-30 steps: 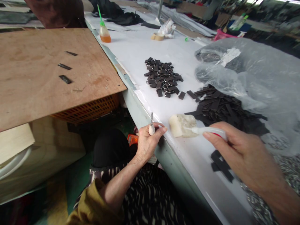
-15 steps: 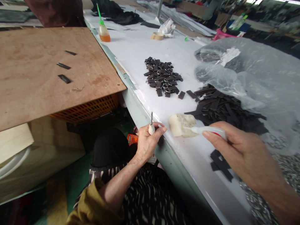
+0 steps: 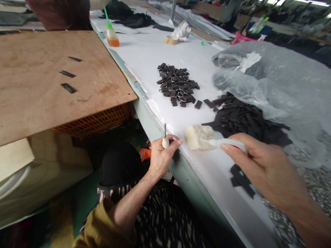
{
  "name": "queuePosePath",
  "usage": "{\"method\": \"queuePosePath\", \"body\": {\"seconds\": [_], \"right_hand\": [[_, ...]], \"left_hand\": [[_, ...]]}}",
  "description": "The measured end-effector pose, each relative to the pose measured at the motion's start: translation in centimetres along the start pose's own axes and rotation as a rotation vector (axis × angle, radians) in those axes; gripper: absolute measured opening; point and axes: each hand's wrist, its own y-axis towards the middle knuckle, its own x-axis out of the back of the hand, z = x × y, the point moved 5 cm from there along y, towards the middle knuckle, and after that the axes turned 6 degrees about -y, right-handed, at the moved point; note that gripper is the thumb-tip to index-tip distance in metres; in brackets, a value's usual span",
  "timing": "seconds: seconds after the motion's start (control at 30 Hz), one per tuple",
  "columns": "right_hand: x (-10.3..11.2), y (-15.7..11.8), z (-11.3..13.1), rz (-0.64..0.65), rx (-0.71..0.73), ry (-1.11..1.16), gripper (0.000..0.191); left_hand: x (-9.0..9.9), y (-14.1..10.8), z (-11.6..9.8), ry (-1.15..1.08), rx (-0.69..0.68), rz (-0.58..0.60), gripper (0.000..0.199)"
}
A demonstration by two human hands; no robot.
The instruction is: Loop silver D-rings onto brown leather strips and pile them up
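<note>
My left hand (image 3: 161,156) is closed at the table's edge around a small white-handled tool (image 3: 165,140) whose thin metal tip points up. In my right hand (image 3: 269,168) is a white bottle (image 3: 234,144) with a narrow nozzle, its tip at a whitish block (image 3: 199,137) on the table. Behind the block lies a heap of dark strips (image 3: 243,117). Farther off is a pile of small dark tabs with metal rings (image 3: 177,84). A few dark pieces (image 3: 241,181) lie partly behind my right hand.
A clear plastic bag (image 3: 284,82) and metal rings (image 3: 315,186) are at the right. A bottle of orange liquid (image 3: 112,38) and a tape roll (image 3: 171,40) stand farther back. At left, a wooden board (image 3: 51,103) holds three dark pieces (image 3: 68,88).
The whole view has shifted slightly, with things sitting a little farther left. Both hands keep nearly the same pose, and the nozzle is still at the block.
</note>
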Motion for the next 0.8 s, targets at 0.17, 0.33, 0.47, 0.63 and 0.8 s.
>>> {"method": "queuePosePath", "body": {"seconds": [0.17,0.33,0.47,0.63,0.8], "right_hand": [[0.13,-0.02,0.12,-0.021,0.013,0.006,0.030],[0.15,-0.05,0.02,-0.024,0.009,0.006,0.030],[0.09,-0.04,-0.02,-0.024,0.000,-0.002,0.031],[0.14,-0.07,0.22,-0.017,-0.007,0.023,0.032],[0.14,-0.13,0.12,-0.023,-0.027,0.030,0.032]], "left_hand": [[0.01,0.00,-0.02,0.007,0.006,0.003,0.021],[0.03,0.02,-0.10,0.012,0.009,0.000,0.022],[0.04,-0.03,-0.04,0.015,0.008,0.000,0.022],[0.09,-0.04,0.02,0.017,0.003,0.000,0.023],[0.10,0.00,-0.05,0.023,0.006,-0.010,0.025]]}}
